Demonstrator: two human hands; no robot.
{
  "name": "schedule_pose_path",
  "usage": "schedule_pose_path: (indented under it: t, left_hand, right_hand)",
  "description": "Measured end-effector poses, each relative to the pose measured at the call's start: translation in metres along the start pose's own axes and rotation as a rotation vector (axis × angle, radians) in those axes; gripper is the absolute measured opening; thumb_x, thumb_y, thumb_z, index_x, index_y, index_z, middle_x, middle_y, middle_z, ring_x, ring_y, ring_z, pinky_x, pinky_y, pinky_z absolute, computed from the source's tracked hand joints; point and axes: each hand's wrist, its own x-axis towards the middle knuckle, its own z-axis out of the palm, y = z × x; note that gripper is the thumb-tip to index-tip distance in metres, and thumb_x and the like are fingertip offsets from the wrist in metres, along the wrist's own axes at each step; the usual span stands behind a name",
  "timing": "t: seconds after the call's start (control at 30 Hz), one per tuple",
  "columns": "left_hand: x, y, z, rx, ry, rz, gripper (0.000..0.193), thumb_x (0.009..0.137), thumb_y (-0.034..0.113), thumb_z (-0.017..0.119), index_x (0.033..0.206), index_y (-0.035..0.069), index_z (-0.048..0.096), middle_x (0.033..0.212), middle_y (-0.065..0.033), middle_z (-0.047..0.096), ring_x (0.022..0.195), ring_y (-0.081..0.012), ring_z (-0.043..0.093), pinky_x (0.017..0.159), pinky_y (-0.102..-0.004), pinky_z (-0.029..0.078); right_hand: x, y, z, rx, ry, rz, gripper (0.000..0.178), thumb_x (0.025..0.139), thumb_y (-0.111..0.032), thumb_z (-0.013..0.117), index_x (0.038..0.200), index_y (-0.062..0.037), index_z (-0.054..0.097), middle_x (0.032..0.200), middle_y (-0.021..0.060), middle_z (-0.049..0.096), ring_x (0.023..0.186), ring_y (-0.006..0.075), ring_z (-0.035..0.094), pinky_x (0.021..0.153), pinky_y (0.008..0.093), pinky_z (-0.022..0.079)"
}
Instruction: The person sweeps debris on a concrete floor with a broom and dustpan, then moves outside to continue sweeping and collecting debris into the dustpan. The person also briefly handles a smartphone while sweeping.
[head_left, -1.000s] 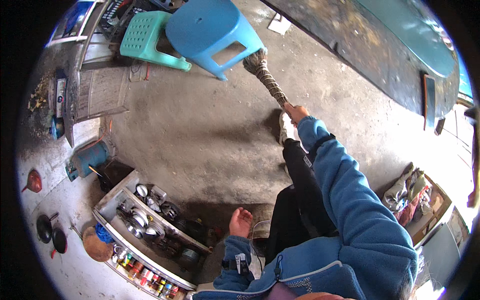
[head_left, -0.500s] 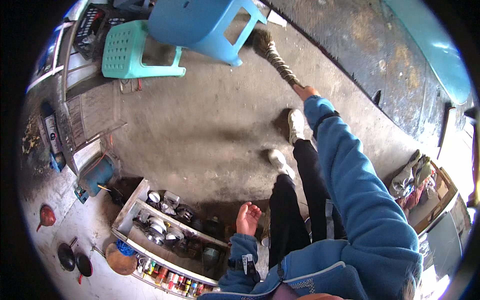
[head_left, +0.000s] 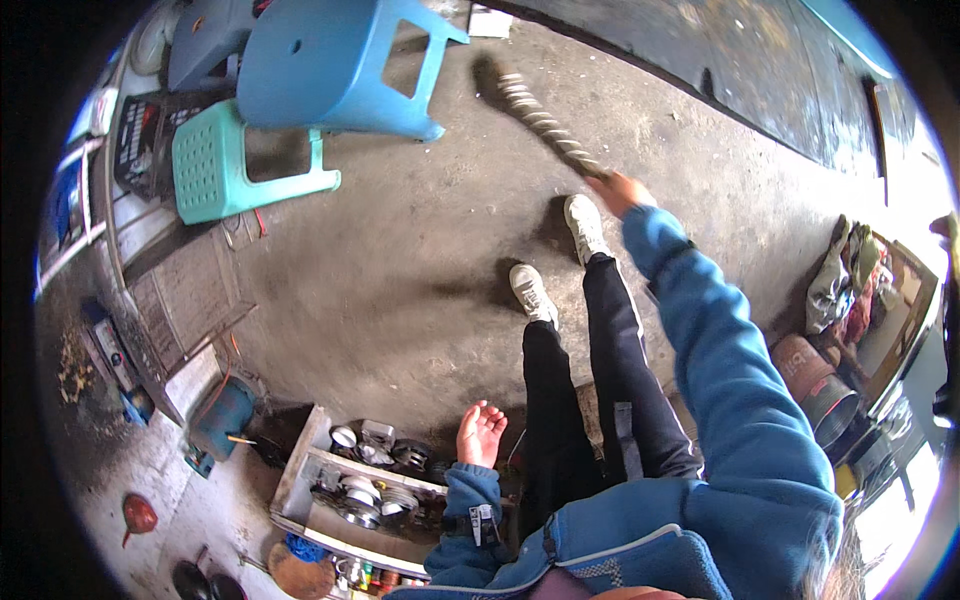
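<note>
My right hand point(head_left: 622, 192) is closed round the end of a short hand broom point(head_left: 545, 125), its length wound with pale cord. The broom slants forward and to the left, with its far end low over the concrete floor point(head_left: 380, 260), right of the blue stool's legs. The bristles are hard to make out. My left hand point(head_left: 482, 435) hangs near my left thigh, palm up with loosely bent fingers, holding nothing. Both my shoes point(head_left: 586, 228) stand on the floor between the hands and the broom.
A blue plastic stool point(head_left: 310, 62) and a mint-green stool point(head_left: 208, 165) lie tipped at the upper left. A wooden shelf point(head_left: 335, 478) with pots and bowls is at the lower left. A dark panel point(head_left: 700, 60) runs along the far right. A metal cylinder point(head_left: 803, 368) stands at the right.
The broom's far end has come away from the blue stool's leg. My left foot has stepped forward, and the view has shifted. My left hand stays empty.
</note>
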Motion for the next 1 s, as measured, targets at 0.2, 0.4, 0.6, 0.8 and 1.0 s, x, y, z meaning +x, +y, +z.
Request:
schedule_pose_path:
  t: [0.2, 0.4, 0.6, 0.8, 1.0]
  left_hand:
    - [0.002, 0.042, -0.007, 0.104, 0.009, 0.051, 0.020, 0.083, 0.024, 0.052, 0.094, 0.009, 0.054, 0.083, -0.0062, 0.057, 0.080, -0.0192, 0.053, 0.076, -0.0344, 0.044]
    - [-0.015, 0.064, 0.079, 0.341, -0.186, 0.124, 0.019, 0.083, 0.020, 0.051, 0.098, 0.007, 0.050, 0.082, -0.0070, 0.056, 0.078, -0.0178, 0.052, 0.073, -0.0310, 0.043]
    - [-0.056, 0.053, 0.265, 1.269, -0.526, 1.061, 0.031, 0.077, 0.002, 0.054, 0.106, 0.002, 0.042, 0.093, -0.0067, 0.051, 0.085, -0.0142, 0.048, 0.080, -0.0268, 0.039]
    - [-0.067, -0.029, 0.433, 1.635, -0.531, 2.026, 0.053, 0.080, 0.016, 0.054, 0.123, -0.003, 0.030, 0.129, -0.0186, 0.028, 0.120, -0.0312, 0.028, 0.100, -0.0425, 0.021]
    - [-0.012, -0.109, 0.488, 1.913, -0.094, 2.104, 0.077, 0.084, 0.051, 0.034, 0.134, 0.000, 0.006, 0.140, -0.0188, 0.000, 0.129, -0.0356, -0.003, 0.100, -0.0517, 0.001]
  right_hand:
    - [0.026, 0.032, 0.010, 0.012, 0.039, 0.068, 0.056, 0.077, -0.056, 0.044, 0.096, -0.0056, 0.060, 0.093, 0.0191, 0.060, 0.089, 0.0326, 0.057, 0.075, 0.0405, 0.044]
    - [-0.057, 0.186, -0.043, 0.168, 0.205, 0.544, 0.056, 0.074, -0.056, 0.048, 0.095, -0.0049, 0.061, 0.088, 0.0175, 0.061, 0.084, 0.0311, 0.059, 0.072, 0.0386, 0.044]
    - [-0.040, 0.156, -0.071, 0.330, 0.269, 0.432, 0.046, 0.075, -0.050, 0.053, 0.096, -0.0103, 0.061, 0.095, 0.0126, 0.061, 0.089, 0.0285, 0.058, 0.078, 0.0373, 0.045]
    - [0.047, 0.108, -0.095, 0.496, 0.200, 0.207, 0.035, 0.077, -0.040, 0.054, 0.096, -0.0115, 0.062, 0.098, 0.0092, 0.061, 0.094, 0.0237, 0.057, 0.080, 0.0352, 0.045]
    - [0.041, 0.273, -0.059, 0.629, 0.161, 0.281, 0.045, 0.076, -0.049, 0.051, 0.095, -0.0092, 0.062, 0.096, 0.0119, 0.061, 0.088, 0.0287, 0.059, 0.076, 0.0387, 0.046]
